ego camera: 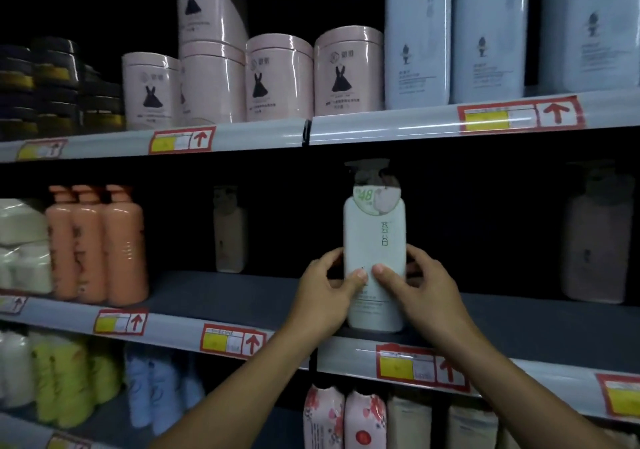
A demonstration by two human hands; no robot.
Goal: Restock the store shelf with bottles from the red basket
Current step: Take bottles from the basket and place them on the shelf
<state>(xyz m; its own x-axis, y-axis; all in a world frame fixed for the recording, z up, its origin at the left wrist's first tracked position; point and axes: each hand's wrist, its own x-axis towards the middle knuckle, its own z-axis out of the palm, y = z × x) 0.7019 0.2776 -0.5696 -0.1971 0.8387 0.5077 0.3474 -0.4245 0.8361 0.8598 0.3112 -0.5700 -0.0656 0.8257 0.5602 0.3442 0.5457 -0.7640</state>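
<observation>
Gripping from both sides, the person's two hands hold a tall pale white plastic pump bottle with green lettering (375, 240), upright near the front edge of the dark middle shelf board (242, 292). The left hand (323, 294) curls round the bottle's left flank, thumb pressed across its front; the right hand (420, 287) wraps the right flank, thumb likewise on the front, so both thumbs nearly meet on the lower label. The bottle's base looks to sit on the board, just above a red-and-yellow price tag (420, 367) on the grey shelf rail. Below that rail, pink floral pouches (344, 417) stand in a row, with yellow and blue bottles further left, blurred. On the same board, well to the left, three orange pump bottles (95, 244) stand touching one another. Deeper in, a small cream bottle (230, 232) stands alone in shadow, and a dim pinkish bottle (594, 237) stands far right. One level up, pink round tins with a black dress motif (280, 79) line the upper shelf, and tall pale blue bottles (452, 36) stand beside them on the right.
</observation>
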